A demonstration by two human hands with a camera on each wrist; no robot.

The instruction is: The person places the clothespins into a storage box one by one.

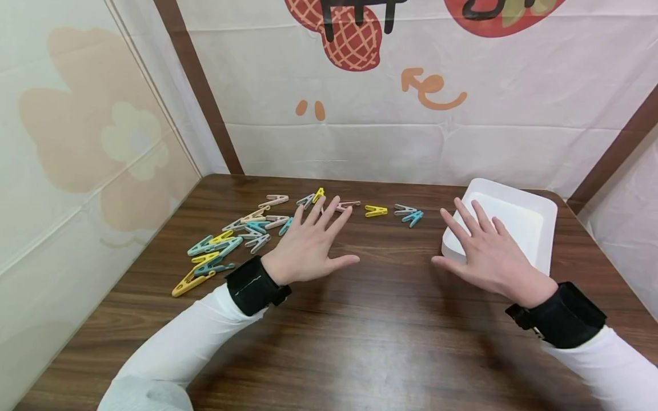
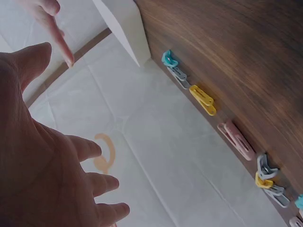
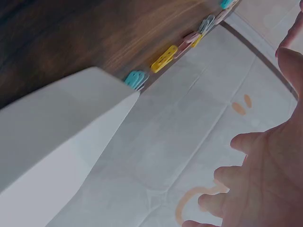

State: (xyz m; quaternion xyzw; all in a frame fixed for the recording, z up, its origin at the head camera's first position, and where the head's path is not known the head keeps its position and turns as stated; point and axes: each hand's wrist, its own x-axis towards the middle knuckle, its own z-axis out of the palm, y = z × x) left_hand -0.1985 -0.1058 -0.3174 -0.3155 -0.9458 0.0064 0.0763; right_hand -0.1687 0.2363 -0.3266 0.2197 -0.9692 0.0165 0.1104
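Observation:
My left hand (image 1: 311, 245) hovers over the table with its fingers spread and holds nothing. Beyond and left of it lie several plastic clothespins, among them a large yellow clothespin (image 1: 190, 283) nearest the left edge. Past the fingertips, a pink clothespin (image 2: 238, 139) shows in the left wrist view, partly hidden in the head view. Farther right along the back are a small yellow clothespin (image 1: 376, 211), a grey clothespin (image 1: 405, 209) and a blue clothespin (image 1: 413, 218). My right hand (image 1: 488, 254), fingers also spread and holding nothing, covers part of a white tray (image 1: 546, 228) in the head view.
The brown wooden table (image 1: 370, 331) runs back to a white printed curtain (image 1: 360, 148). Another curtain (image 1: 103, 228) borders the left side. In the right wrist view, the tray's tall side wall (image 3: 61, 109) rises close to the blue clothespin (image 3: 136, 79).

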